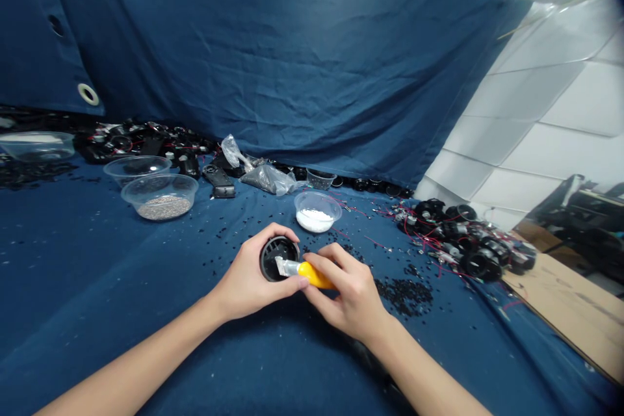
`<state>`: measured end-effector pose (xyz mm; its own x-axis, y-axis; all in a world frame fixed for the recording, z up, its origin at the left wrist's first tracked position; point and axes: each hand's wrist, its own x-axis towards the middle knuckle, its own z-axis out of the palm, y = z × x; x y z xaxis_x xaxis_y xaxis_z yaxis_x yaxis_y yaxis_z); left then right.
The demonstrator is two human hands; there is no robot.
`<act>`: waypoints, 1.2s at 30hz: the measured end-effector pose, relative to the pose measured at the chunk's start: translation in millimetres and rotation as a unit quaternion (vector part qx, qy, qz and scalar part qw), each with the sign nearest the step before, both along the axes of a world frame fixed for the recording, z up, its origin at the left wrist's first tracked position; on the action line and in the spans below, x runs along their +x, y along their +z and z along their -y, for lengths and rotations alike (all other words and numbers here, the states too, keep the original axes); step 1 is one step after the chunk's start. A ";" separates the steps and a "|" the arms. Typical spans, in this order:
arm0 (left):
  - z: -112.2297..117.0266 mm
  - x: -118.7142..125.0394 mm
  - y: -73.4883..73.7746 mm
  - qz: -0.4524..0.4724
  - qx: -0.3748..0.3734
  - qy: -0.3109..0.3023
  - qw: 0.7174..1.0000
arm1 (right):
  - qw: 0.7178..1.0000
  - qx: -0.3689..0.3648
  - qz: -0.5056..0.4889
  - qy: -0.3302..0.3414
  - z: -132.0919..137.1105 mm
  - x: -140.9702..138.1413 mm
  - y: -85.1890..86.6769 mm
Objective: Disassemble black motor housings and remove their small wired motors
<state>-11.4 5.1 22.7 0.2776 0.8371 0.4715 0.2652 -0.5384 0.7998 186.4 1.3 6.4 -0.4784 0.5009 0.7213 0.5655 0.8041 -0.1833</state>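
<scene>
My left hand point(248, 273) grips a round black ribbed plastic housing point(279, 250) with a dark hollow centre, its lower part hidden by my fingers. My right hand point(348, 292) pinches a squeeze tube with a yellow body point(314, 275). The tube's silver metal end point(287, 267) lies across the housing's opening and touches its rim. My two hands sit close together above the blue cloth point(121, 286), and the fingertips of both nearly meet at the tube.
Ahead stands a transparent bowl of white powder point(316, 211). A bowl of grey granules point(159, 198) is to the left. Black parts with red wires point(463, 240) are heaped right, beside cardboard point(570, 305). Black granules are scattered about, and blue fabric hangs behind.
</scene>
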 end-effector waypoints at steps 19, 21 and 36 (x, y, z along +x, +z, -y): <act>-4.3 0.7 -4.5 0.040 -0.033 0.001 0.999 | 0.995 -0.067 0.069 0.004 -3.5 -0.5 -3.2; -6.7 0.9 -6.3 0.058 -0.047 -0.024 0.997 | 0.992 -0.118 0.051 0.006 -4.2 -0.4 -4.4; -17.5 -0.9 -16.8 0.026 -0.089 0.025 0.995 | 0.936 -0.343 -0.077 0.000 -15.6 7.5 -5.0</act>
